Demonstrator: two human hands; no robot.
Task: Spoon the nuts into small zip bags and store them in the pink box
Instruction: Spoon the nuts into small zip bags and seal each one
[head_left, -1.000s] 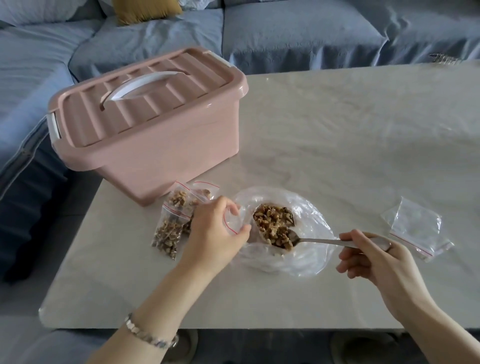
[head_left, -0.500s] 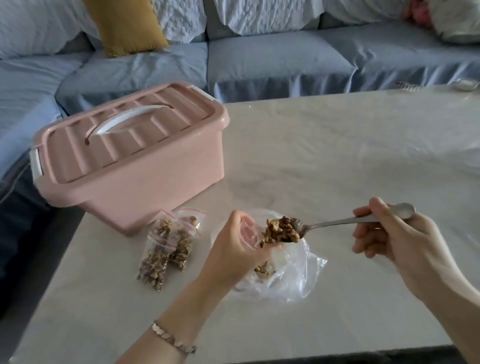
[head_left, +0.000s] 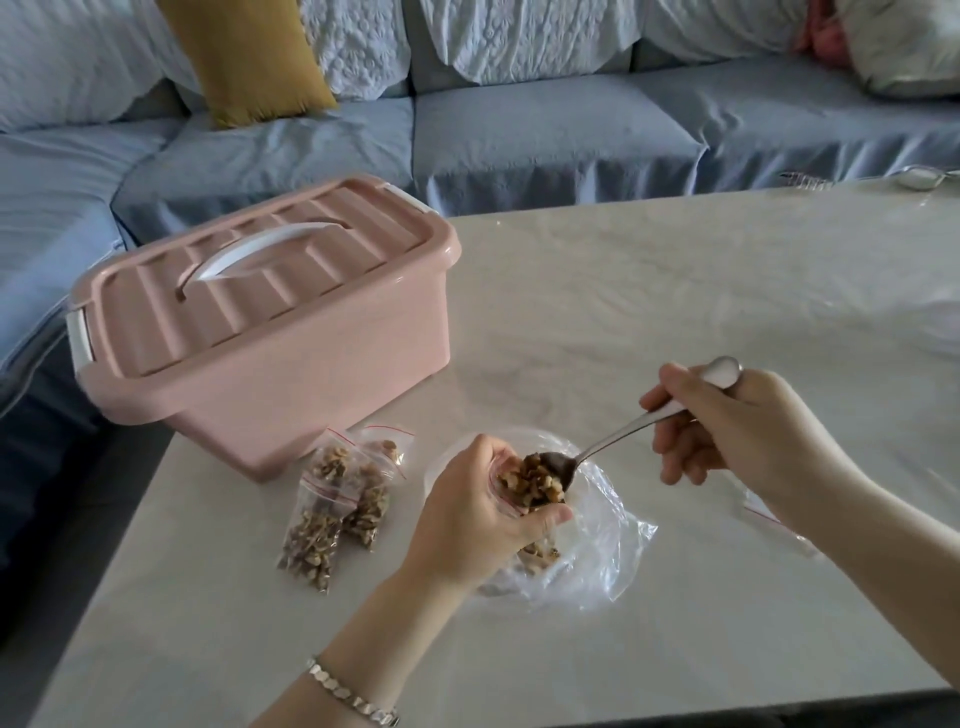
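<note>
While the left hand (head_left: 478, 514) holds a small zip bag (head_left: 508, 505) near the front of the counter (head_left: 675, 291), its fingers and thumb are curled round the bag just below the red-lined mouth. The mouth faces right.

Right hand (head_left: 737, 431): fingers closed on the far end of the spoon (head_left: 618, 437) handle, thumb on top. The handle slopes down and left. The spoon bowl sits at the mouth of the bag, loaded with nuts (head_left: 535, 480), which touch the bag's rim.

Below and right of the left hand, a large clear bag (head_left: 605, 540) lies crumpled on the counter. A few nuts show inside it under the left palm.

2 filled zip bags (head_left: 332, 514) lie just left of the left hand, overlapping, red seals toward the far side. They are just in front of the pink box (head_left: 291, 364), near its front corner.

The pink box stands at the counter's left edge, lid on, white handle (head_left: 260, 250) lying flat in the lid.

Empty zip bags (head_left: 774, 519), partly hidden by the right forearm, lie on the counter at right; count cannot be told.

Left wrist: 1 metal bracelet (head_left: 348, 696).

Far side: blue sofa (head_left: 519, 140) with 1 yellow cushion (head_left: 249, 57).
</note>
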